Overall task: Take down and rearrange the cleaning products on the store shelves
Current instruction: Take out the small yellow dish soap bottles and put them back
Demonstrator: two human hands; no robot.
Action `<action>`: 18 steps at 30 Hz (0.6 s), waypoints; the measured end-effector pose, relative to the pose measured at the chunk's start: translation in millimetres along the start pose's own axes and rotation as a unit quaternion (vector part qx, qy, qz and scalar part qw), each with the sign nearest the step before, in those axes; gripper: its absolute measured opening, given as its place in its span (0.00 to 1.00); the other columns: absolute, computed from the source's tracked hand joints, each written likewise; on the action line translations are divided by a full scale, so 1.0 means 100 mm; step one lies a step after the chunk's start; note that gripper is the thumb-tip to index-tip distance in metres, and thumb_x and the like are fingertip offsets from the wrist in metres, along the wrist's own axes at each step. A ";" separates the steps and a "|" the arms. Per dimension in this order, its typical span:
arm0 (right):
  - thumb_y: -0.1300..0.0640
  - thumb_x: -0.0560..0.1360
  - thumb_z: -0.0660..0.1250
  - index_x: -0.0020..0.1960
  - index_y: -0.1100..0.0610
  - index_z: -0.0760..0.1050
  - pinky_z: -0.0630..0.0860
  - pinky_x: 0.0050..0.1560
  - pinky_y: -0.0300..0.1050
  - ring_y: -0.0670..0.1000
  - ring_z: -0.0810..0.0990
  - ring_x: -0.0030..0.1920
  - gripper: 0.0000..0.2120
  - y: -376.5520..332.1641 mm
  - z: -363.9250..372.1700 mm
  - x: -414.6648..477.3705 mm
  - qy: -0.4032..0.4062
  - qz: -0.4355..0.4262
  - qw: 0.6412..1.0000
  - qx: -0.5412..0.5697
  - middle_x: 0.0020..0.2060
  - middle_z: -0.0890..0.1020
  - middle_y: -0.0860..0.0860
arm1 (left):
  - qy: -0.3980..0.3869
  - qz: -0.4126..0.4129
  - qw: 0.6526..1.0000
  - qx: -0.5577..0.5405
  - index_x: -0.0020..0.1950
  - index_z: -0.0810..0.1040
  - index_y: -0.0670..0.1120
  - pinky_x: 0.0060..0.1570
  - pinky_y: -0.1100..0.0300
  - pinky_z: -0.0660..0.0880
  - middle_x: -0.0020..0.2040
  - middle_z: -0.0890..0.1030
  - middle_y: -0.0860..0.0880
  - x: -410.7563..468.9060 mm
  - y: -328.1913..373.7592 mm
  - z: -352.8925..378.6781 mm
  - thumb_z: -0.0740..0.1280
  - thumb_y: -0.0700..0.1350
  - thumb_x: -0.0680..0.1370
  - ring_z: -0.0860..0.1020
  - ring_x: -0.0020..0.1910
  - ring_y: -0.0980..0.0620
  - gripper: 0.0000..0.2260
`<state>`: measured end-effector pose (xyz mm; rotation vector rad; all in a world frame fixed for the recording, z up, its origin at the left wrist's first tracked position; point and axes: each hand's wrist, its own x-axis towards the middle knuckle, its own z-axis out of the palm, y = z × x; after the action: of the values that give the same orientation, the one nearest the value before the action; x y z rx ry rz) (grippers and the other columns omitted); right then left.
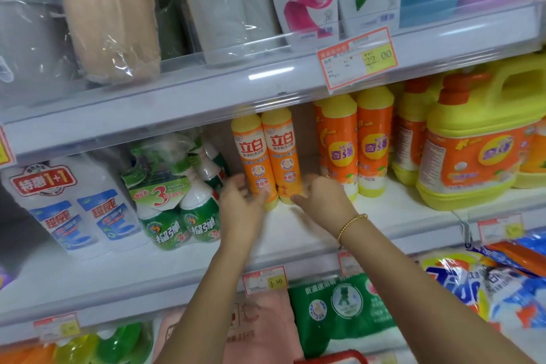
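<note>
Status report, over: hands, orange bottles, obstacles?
Left hand and right hand touch two orange bottles at base; grip unclear. Bottles upright, side by side. Nothing blocks.

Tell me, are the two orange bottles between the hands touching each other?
Touching. The head view shows the left orange bottle and the right orange bottle pressed side by side, no gap.

Two upright orange bottles [267, 156], side-by-side
</note>
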<state>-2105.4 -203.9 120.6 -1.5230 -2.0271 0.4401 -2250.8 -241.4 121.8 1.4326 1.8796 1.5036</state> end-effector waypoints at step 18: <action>0.63 0.68 0.73 0.59 0.54 0.74 0.72 0.45 0.39 0.51 0.77 0.45 0.21 2.73 -0.68 -2.92 -0.121 0.287 0.950 0.006 0.51 0.79 0.54 | -0.548 -0.030 0.834 0.056 0.68 0.71 0.41 0.56 0.65 0.71 0.63 0.74 0.45 -2.82 -0.44 1.84 0.68 0.36 0.76 0.75 0.60 0.49 0.20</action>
<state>-1797.0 -404.0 -49.7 -2.1336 -1.7094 0.9003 -2010.3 -379.3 -74.1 1.6982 1.2232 0.2988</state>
